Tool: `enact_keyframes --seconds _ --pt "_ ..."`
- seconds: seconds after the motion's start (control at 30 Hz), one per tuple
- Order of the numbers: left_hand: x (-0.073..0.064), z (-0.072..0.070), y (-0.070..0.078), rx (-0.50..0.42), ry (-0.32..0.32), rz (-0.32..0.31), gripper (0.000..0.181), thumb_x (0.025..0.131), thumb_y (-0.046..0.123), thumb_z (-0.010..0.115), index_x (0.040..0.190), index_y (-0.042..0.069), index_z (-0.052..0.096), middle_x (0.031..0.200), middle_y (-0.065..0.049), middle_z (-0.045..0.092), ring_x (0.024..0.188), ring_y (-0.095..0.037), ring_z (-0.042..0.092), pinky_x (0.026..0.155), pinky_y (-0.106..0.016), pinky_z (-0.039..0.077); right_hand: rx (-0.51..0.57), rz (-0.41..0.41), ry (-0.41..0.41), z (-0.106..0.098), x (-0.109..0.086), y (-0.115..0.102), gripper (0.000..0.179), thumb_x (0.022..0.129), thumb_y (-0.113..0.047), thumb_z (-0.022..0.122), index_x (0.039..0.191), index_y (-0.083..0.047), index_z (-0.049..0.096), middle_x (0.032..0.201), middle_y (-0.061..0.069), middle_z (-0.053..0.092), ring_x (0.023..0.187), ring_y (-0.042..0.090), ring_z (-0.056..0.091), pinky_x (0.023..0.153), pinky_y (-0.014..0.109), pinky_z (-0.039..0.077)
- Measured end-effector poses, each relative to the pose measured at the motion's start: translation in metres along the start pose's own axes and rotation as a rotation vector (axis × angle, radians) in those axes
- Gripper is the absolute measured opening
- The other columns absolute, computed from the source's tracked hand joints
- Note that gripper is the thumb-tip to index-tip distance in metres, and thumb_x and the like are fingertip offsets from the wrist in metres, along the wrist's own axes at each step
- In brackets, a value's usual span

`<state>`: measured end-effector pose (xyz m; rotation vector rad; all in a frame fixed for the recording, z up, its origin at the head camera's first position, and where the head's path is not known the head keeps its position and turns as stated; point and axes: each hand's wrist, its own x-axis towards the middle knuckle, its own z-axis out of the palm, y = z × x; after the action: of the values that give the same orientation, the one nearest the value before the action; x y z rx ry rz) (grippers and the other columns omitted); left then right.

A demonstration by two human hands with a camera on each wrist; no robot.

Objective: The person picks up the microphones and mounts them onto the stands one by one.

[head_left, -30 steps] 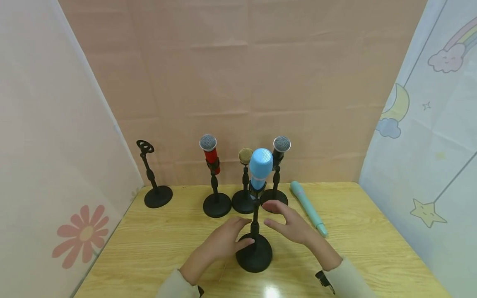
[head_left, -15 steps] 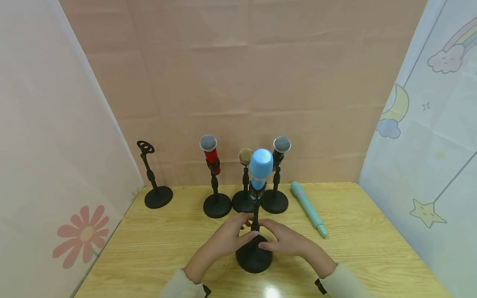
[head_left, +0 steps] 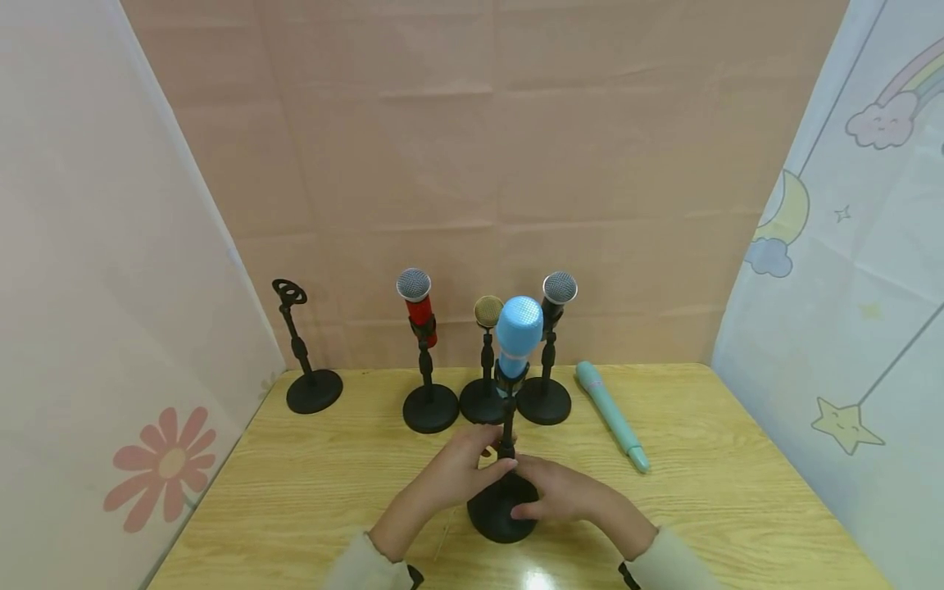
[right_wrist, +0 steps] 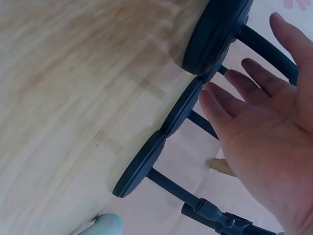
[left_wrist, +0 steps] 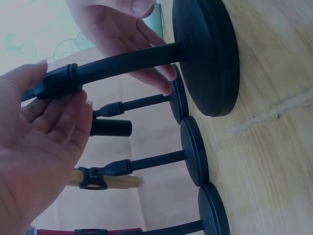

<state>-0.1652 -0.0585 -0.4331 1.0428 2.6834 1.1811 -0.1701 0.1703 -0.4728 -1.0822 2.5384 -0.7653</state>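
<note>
A light-blue microphone [head_left: 519,326] stands upright in a black tabletop stand [head_left: 503,512] at the front middle of the table. My left hand [head_left: 459,469] holds the stand's pole at its collar [left_wrist: 58,82], thumb on one side and fingers curled on the other. Lower down, my right hand [head_left: 564,490] is close around the pole just over the round base, its fingers extended. In the right wrist view the right palm [right_wrist: 274,132] faces the pole with the fingers apart, holding nothing.
Behind stand a red microphone [head_left: 419,308], a gold-headed one [head_left: 487,311] and a black one [head_left: 551,315], each on a black stand. A bare stand [head_left: 314,391] is at the far left. A mint-green microphone [head_left: 612,416] lies on the table at right.
Both hands have closed in on the blue microphone's stand. My left hand has taken hold of the pole's collar; my right hand has moved left and down toward the base.
</note>
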Motion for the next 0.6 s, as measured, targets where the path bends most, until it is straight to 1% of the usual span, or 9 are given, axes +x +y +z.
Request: enact_keyframes --seconds 0.17,0.33,0.47,0.6 --pt "0.0012 0.0028 -0.0016 -0.004 -0.015 -0.006 0.029 0.101 0.031 0.065 0.126 0.016 0.067 0.12 0.006 0.068 0.105 -0.007 0.062 0.089 -0.025 0.053 -0.036 0.024 -0.036 0.0029 0.0 -0.0008 0.073 0.092 -0.036 0.076 0.152 -0.01 0.045 0.154 0.008 0.047 0.14 0.029 0.047 0.112 0.045 0.042" --pt "0.0027 0.0048 -0.0024 -0.028 -0.014 -0.017 0.026 0.1 0.029 0.065 0.123 0.016 0.069 0.117 0.007 0.069 0.105 -0.006 0.063 0.089 -0.024 0.054 -0.109 0.048 -0.056 0.0066 0.0001 -0.0023 0.06 0.091 -0.034 0.078 0.141 -0.01 0.056 0.147 0.004 0.054 0.135 0.024 0.053 0.109 0.041 0.046" --pt "0.003 0.0053 -0.0019 -0.035 0.005 -0.028 0.026 0.098 0.029 0.067 0.12 0.015 0.07 0.112 0.008 0.07 0.101 -0.004 0.065 0.088 -0.023 0.055 -0.143 0.063 -0.055 0.0082 0.0001 -0.0044 0.055 0.09 -0.033 0.078 0.136 -0.01 0.06 0.143 0.003 0.057 0.132 0.022 0.055 0.107 0.039 0.048" --pt "0.0019 0.006 0.0003 -0.029 0.039 -0.047 0.026 0.096 0.03 0.069 0.116 0.015 0.072 0.106 0.008 0.071 0.097 -0.003 0.066 0.085 -0.022 0.055 -0.156 0.082 -0.048 0.0098 0.0002 -0.0066 0.057 0.089 -0.033 0.079 0.138 -0.008 0.061 0.144 0.004 0.057 0.132 0.023 0.056 0.107 0.04 0.048"
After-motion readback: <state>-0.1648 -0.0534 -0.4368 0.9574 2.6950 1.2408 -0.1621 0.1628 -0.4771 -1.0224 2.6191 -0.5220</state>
